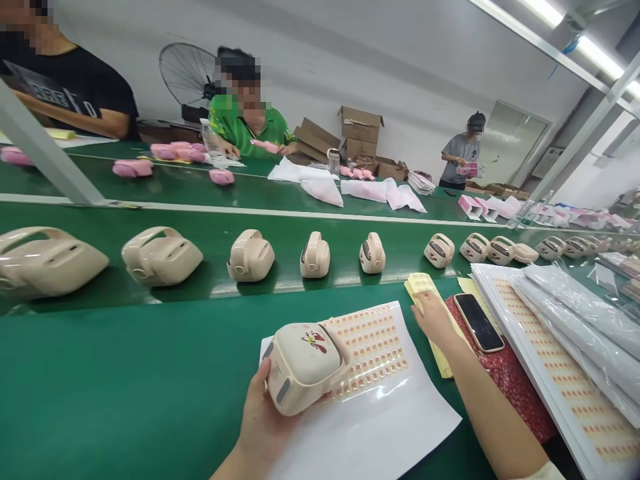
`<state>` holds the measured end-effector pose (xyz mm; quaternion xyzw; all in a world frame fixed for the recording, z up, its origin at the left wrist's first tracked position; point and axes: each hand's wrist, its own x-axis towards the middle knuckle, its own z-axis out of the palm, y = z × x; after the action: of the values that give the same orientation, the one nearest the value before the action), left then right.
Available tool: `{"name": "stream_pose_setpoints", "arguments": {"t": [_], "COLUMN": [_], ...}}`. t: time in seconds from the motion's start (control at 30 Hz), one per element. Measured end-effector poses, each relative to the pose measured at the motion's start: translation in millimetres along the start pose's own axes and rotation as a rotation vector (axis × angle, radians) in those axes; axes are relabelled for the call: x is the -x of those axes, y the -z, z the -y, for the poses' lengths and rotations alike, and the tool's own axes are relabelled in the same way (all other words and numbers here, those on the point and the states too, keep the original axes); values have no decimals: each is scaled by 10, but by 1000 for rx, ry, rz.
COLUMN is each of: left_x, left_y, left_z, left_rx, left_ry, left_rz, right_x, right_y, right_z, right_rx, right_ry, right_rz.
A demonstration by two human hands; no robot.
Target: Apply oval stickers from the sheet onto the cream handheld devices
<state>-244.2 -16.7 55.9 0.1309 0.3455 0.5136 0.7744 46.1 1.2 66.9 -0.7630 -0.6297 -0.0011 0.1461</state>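
My left hand [270, 413] is closed around a cream, rounded-box device [305, 363] with a carry handle, tilted with a red floral print facing up. Under it lies a white sheet of small round orange stickers [373, 343] on the green surface. My right hand [435, 320] is at the top end of a stack of yellow label sheets [417, 283]. Its fingertips are bent together against the top sheet; whether a label is between them is too small to tell.
A row of cream devices [251, 257] stands on the green belt [340, 267] ahead. On the right lie a phone [479, 323], red bubble wrap [520, 393], more sticker sheets [565, 347] and plastic-wrapped packs [590, 327]. Co-workers sit or stand across the line with pink items [133, 167].
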Motion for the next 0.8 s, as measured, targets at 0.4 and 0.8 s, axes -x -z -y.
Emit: {"name": "stream_pose_setpoints", "arguments": {"t": [0.4,0.8], "left_x": [-115,-95], "left_y": [150,39], "left_z": [26,13], "left_rx": [59,23], "left_ry": [19,22], "left_rz": [15,-25], "right_x": [-257,-39], "right_y": [-323,-524], "right_z": [215,224], "right_rx": [17,-20], "right_ry": [339,327], "right_rz": [247,130]}}
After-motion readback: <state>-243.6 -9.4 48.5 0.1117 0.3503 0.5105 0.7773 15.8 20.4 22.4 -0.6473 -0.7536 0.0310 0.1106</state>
